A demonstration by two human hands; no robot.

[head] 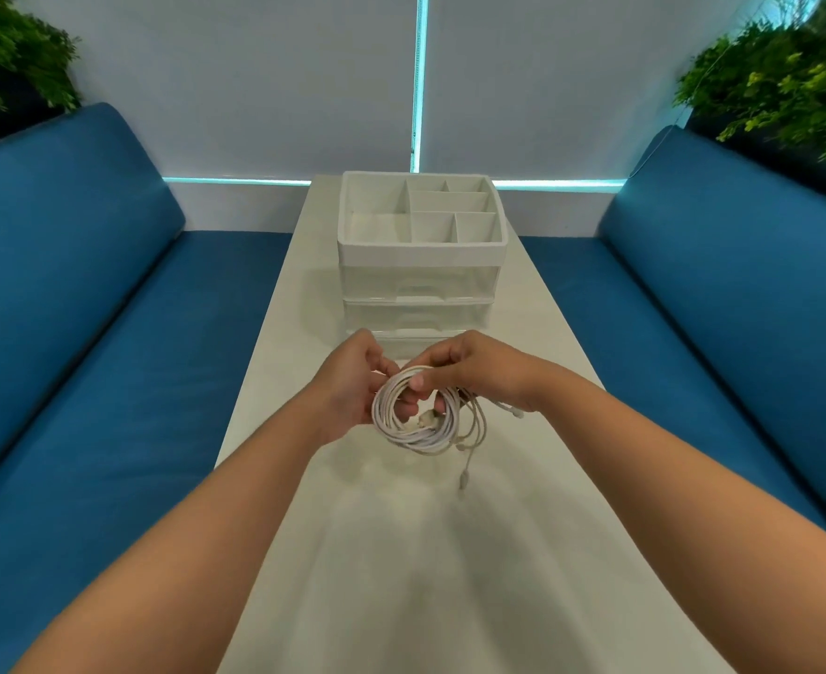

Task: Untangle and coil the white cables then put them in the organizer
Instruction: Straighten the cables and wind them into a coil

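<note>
Item one: white cables (413,420), wound into a round coil of several loops. I am holding the coil up in front of me, above the near half of the table (401,552), with both hands. My left hand (347,386) is gripping the coil's left side, fingers curled round the strands. My right hand (469,369) is pinching the top of the coil, thumb pressing on the loops. A thinner, looser bunch of cable is hanging off the coil's right side, and one plug end (464,476) is dangling below it; whether that end is touching the table, I cannot tell.

Item two: white organizer (423,250), standing upright on the far half of the table, well apart from the coil. Its top tray is showing several open compartments; two clear drawers are sitting beneath, both closed.

Item three: blue sofas (85,284), one running along each side of the table.

Item four: green plants (780,85), one behind each sofa.
</note>
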